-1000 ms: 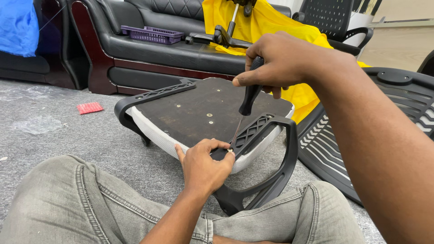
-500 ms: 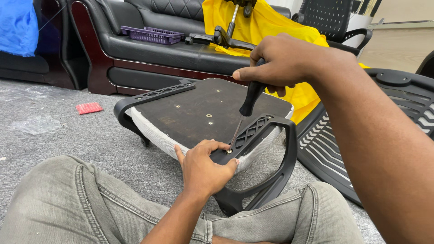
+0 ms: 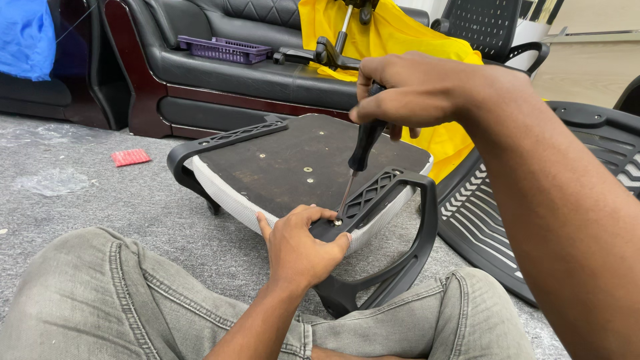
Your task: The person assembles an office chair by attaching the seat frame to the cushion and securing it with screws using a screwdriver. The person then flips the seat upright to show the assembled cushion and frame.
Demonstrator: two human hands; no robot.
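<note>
Screwdriver with black plastic handle and thin metal shaft point(image 3: 360, 150) stands tilted, tip on a small silver screw point(image 3: 339, 222) in the near black lattice-plastic armrest point(image 3: 393, 220). Right hand point(image 3: 413, 90) fisted tight round the handle top. Left hand point(image 3: 300, 250) presses on the armrest bracket, fingers curled beside the screw. Upturned seat with dark fibreboard underside and white mesh edge point(image 3: 287, 163) lies on grey carpet point(image 3: 100, 200), centre. Far: black leather sofa point(image 3: 220, 73), purple plastic basket point(image 3: 223, 50), yellow cloth point(image 3: 393, 33). Right: ribbed black chair back point(image 3: 600, 147).

head cam | 1 view | looks down-forward, close over lap and hands point(image 3: 303, 250) | floor beyond
</note>
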